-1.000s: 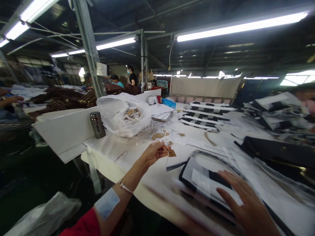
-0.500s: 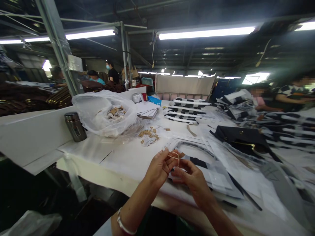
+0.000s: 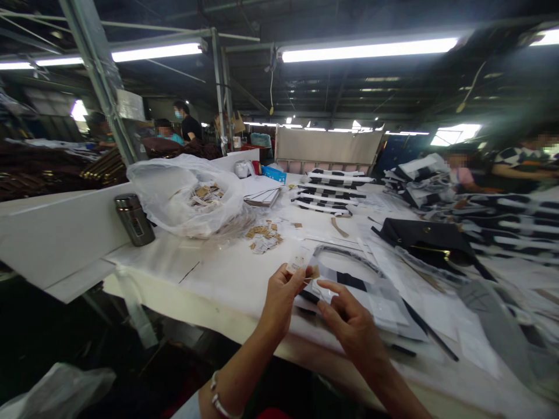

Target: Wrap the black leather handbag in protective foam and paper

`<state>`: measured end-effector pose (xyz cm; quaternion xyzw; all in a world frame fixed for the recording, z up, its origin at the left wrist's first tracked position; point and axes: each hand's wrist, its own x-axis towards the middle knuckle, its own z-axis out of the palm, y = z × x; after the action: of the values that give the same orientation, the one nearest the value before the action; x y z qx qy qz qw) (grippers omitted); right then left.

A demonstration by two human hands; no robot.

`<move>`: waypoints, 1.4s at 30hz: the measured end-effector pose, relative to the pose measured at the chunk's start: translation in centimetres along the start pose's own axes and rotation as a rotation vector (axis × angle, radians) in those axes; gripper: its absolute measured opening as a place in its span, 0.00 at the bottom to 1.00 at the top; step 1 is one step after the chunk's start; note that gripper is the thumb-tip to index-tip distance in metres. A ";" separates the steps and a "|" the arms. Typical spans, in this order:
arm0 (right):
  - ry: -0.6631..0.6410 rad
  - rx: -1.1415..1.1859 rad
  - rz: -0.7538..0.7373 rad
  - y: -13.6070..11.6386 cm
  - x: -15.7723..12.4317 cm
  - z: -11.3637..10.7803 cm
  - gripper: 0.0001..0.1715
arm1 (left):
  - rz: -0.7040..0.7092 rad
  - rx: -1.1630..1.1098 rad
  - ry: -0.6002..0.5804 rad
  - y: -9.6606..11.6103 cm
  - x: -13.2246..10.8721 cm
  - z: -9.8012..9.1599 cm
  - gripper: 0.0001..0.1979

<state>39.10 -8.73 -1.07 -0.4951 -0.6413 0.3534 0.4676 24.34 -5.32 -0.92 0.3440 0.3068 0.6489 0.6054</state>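
Observation:
My left hand (image 3: 282, 294) is closed on a hang tag (image 3: 297, 263), a small pale card with a brown piece (image 3: 315, 272) beside it and a thin white string at the fingertips. Close by on the right, my right hand (image 3: 347, 311) has its index finger stretched toward the string and its thumb apart from it. Beneath both hands lies a bagged black-and-white checked piece (image 3: 349, 282) with a curved dark handle (image 3: 345, 251). A loose pile of brown and white tags (image 3: 265, 237) rests on the white table farther off.
A clear plastic bag (image 3: 174, 192) holding more tags stands left, beside a dark steel flask (image 3: 134, 220). A black bag (image 3: 423, 241) lies right. Checked pieces (image 3: 329, 192) are stacked at the back. The table's front edge (image 3: 196, 320) runs below. Several people work beyond.
The string loop, spread wide between both hands before, is now small at my left fingertips. My left hand has turned, showing the pale card, and my right fingers have drawn slightly away.

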 end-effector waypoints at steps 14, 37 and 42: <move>-0.312 -0.498 -0.357 0.3 0.5 -1.2 0.19 | 0.059 0.237 0.001 -0.2 0.1 -0.2 0.20; -0.209 -0.147 -0.169 -3.8 -1.7 -3.2 0.18 | -0.230 0.298 -0.670 2.7 -6.1 0.6 0.29; -0.352 0.265 0.272 -2.7 -1.4 -3.6 0.24 | -0.238 0.383 -0.687 -0.6 -5.1 0.4 0.27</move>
<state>41.74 -10.85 2.21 -0.4421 -0.5885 0.5746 0.3577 25.16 -10.36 -1.53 0.6093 0.2398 0.3530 0.6683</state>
